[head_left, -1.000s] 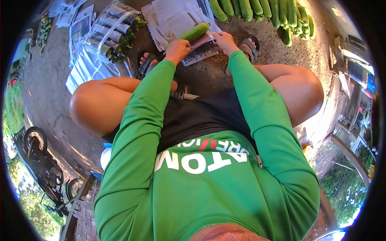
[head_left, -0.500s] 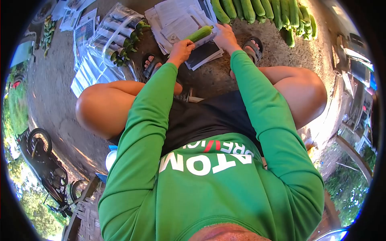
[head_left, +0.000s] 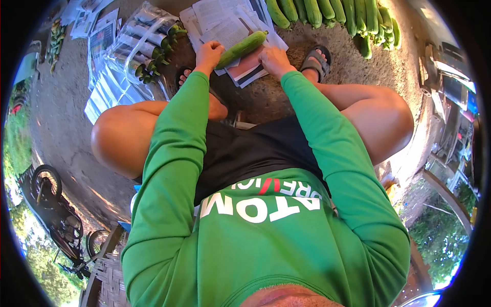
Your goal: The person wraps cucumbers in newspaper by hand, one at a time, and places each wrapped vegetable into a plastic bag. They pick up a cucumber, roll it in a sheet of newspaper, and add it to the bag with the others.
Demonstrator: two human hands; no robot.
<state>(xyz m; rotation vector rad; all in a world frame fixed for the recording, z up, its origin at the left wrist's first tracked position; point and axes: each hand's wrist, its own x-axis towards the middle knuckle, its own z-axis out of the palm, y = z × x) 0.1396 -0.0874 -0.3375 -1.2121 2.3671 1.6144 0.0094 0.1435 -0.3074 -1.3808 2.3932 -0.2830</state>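
One green long-sleeved shirt (head_left: 266, 261) fills the lower middle, seen from the wearer's own head. Its white lettering, upside down from here, reads "ATOM"; a second line, partly lost in folds, has one red V among white letters. Beyond it are black shorts (head_left: 255, 153) and two bare bent legs (head_left: 381, 117), knees spread wide on either side.

One motorcycle (head_left: 59, 217) stands at the far left. Upper left, on the ground (head_left: 66, 112), lies one clear plastic bundle (head_left: 146, 43) of at least four paper-wrapped rolls, green stem ends poking out. Printed sheets (head_left: 105, 36) lie just beside it. At the upper right is a row of green vegetables (head_left: 327, 10), more than ten; overlap prevents an exact count.

Top centre, between the bundle and the row, is one stack of printed papers (head_left: 217, 20), spread unevenly, the print too small to read. A pinkish sheet (head_left: 248, 68) shows at its near edge. Two dark sandals (head_left: 315, 62) are on the feet, the left one partly hidden.

One long green vegetable (head_left: 239, 50) lies slantwise on the papers, between two bare hands. The left hand (head_left: 215, 46), by its near end, has its fingertips drawn together; whether they pinch paper cannot be told. The right hand (head_left: 264, 53) has fingers curled beside the pinkish sheet; whether they grip it cannot be told.
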